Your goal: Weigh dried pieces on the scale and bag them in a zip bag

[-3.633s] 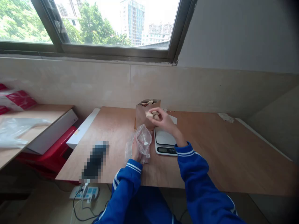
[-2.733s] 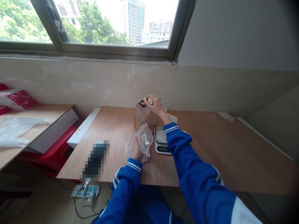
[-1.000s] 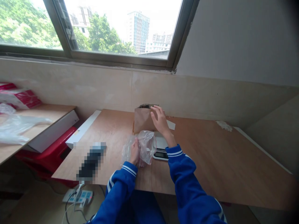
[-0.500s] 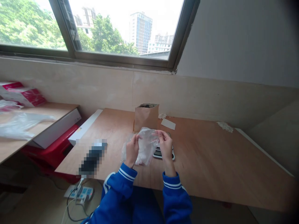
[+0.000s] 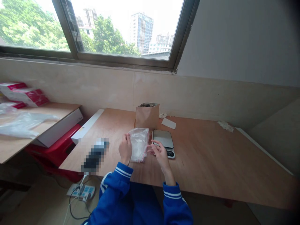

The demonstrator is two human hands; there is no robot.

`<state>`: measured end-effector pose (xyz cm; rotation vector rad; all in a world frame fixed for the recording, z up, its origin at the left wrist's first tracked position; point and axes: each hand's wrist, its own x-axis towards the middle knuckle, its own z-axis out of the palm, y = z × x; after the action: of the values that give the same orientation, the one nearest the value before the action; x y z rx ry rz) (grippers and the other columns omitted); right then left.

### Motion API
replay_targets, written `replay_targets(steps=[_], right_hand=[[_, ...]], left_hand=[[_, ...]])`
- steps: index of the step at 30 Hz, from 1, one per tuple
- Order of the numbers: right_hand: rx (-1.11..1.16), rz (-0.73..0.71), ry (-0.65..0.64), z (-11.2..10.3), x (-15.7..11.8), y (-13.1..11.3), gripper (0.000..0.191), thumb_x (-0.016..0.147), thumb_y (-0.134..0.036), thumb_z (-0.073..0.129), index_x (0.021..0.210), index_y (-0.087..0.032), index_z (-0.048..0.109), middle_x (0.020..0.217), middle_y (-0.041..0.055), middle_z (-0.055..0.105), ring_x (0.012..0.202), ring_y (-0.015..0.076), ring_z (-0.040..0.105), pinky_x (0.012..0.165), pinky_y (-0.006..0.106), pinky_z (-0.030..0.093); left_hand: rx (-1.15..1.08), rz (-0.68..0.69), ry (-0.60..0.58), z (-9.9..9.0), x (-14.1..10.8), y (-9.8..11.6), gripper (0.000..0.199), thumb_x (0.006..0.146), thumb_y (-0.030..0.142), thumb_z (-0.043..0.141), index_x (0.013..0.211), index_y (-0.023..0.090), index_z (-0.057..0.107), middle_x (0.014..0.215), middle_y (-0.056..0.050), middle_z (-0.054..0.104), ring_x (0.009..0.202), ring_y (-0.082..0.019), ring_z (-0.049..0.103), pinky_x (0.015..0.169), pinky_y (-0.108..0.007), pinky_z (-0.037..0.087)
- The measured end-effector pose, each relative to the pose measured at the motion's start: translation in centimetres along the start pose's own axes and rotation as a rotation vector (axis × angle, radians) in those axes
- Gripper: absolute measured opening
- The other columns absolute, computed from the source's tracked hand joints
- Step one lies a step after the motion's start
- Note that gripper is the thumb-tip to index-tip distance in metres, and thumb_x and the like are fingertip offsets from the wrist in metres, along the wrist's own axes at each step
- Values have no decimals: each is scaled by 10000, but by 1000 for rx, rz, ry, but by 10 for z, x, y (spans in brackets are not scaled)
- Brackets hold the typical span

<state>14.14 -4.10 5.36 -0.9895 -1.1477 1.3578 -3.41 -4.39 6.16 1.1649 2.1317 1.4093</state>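
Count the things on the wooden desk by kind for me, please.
Kraft paper bag: 1
Clear plastic bag: 1
Digital scale: 1
White paper slip: 1
Crumpled white scraps: 2
Pixelated dark object: 1
Total: 7

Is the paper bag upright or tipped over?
Upright: the paper bag stands on the wooden table, its open top facing up.

The head-worn camera looks forward and down from behind the near edge of the light plywood desk (image 5: 211,165), close over the left hand (image 5: 125,150) and right hand (image 5: 161,154), facing a beige wall (image 5: 70,90) and dark-framed window (image 5: 122,58).
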Motion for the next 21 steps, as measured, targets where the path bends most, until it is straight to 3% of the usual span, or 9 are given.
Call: replay_targets(steps=[4,7,10,12,14,17,19,21], right_hand=[[-134,-64,208,-41,-9,8,460,749,-589,648,976,-189,659,886,85,724,693,195,651,561,298,522],[-255,-120,393,-84,-13,22,416,760,-556,609,929,-182,677,864,86,718,702,200,636,581,303,505],[-362,-152,551,-128,-9,37,362,749,-504,562,859,-177,673,816,89,706,707,213,631,591,312,484],[-424,-161,600,-154,-1,44,329,725,-469,538,808,-179,668,805,93,701,712,224,627,596,322,473],[-471,-164,633,-173,7,50,289,694,-431,522,762,-186,660,797,92,695,693,229,614,596,335,466],[-530,-157,709,-187,14,56,205,664,-368,499,667,-205,622,708,69,663,646,228,581,589,344,455],[-558,-150,738,-187,13,58,158,658,-337,481,597,-219,565,601,35,598,583,210,537,552,327,425],[-575,-142,714,-184,10,58,144,657,-321,465,556,-228,509,523,3,518,515,181,466,504,303,371]], left_hand=[[192,-42,-41,12,9,-16,311,975,353,327,1056,152,550,955,-148,648,906,-269,629,786,-361,440],[295,61,65,15,7,-16,397,969,350,330,1193,69,498,1165,-224,555,1111,-307,538,933,-456,400],[340,133,185,13,-1,1,478,977,429,296,1316,123,437,1298,-204,464,1180,-316,468,994,-510,347],[353,214,191,14,-8,13,473,982,441,275,1333,176,448,1353,-175,435,1209,-301,444,1027,-499,317],[392,348,91,21,-13,17,435,982,412,291,1317,226,497,1401,-140,427,1262,-281,415,1071,-477,273],[507,515,-227,41,-17,3,393,955,360,382,1300,290,556,1469,-84,417,1374,-285,317,1127,-488,190],[563,509,-395,57,-17,-16,444,931,356,430,1364,301,512,1495,-79,406,1415,-302,265,1132,-509,185],[587,503,-448,69,-17,-34,494,940,374,405,1428,305,436,1527,-82,364,1430,-303,245,1137,-520,178]])
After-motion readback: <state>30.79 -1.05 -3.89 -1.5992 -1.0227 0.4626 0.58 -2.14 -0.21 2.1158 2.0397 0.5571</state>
